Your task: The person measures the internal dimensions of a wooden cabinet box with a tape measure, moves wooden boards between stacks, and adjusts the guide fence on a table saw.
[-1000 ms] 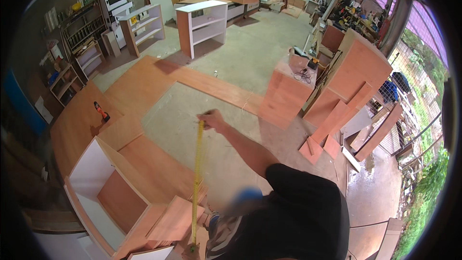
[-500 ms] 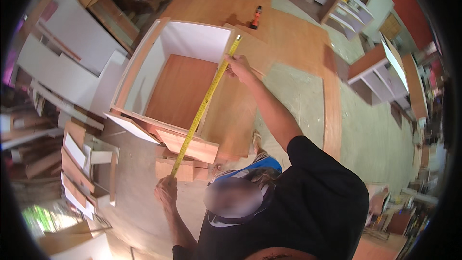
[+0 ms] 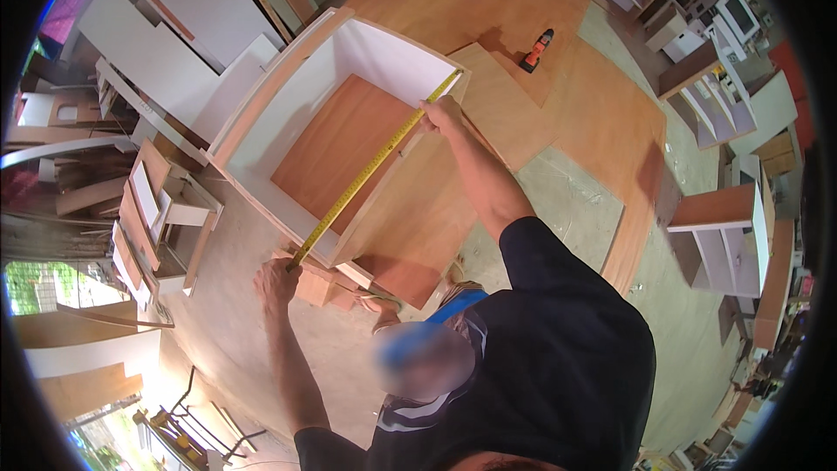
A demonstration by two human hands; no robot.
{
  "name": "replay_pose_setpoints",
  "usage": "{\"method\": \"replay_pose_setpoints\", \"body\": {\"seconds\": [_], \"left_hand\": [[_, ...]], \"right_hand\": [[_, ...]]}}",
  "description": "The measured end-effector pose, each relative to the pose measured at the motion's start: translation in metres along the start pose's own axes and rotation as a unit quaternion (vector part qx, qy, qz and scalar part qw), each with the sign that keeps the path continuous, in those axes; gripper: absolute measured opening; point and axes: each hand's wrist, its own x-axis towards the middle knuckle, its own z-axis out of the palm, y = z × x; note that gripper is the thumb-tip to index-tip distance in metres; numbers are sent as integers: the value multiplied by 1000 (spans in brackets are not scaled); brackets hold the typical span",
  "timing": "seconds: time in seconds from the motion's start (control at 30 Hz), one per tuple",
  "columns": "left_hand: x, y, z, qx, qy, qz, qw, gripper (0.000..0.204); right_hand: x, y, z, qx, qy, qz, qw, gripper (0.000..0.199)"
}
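A yellow tape measure (image 3: 375, 163) stretches over the right part of an open wooden cabinet box (image 3: 394, 59), which is white inside with a brown panel at the bottom. My right hand (image 3: 443, 113) pinches the blade near its far end, by the cabinet's far right corner. The tip lies at the rim there. My left hand (image 3: 277, 280) is closed around the near end of the tape, just past the near edge of the box; its fingers mostly hide what they grip.
An orange and black cordless drill (image 3: 535, 52) lies on plywood sheets (image 3: 602, 105) beyond the box. Shelf units (image 3: 719, 222) stand at the right. Wooden frames (image 3: 166, 218) and white panels (image 3: 148, 44) lean at the left. Small wooden blocks (image 3: 314, 286) sit below the near edge.
The tape has come down toward the cabinet, its tip now at the far right rim. Both hands moved with it. The view has turned, and the loose panels at the near side show less.
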Motion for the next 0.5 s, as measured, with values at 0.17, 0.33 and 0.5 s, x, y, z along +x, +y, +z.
{"method": "replay_pose_setpoints", "body": {"seconds": [0.17, 0.33, 0.5], "left_hand": [[7, -16, 20, -24, -24, 1, 999, 23], [14, -5, 17, -16, -29, 5, 999, 25], [26, -19, 39, -30, -42, 14, 999, 25]], "right_hand": [[2, -1, -4, -79, -35, -19, 996, 34], [-5, -4, -5, -59, 5, -7, 998, 34], [-1, 4, 12, -32, 46, -11, 998, 33]]}}
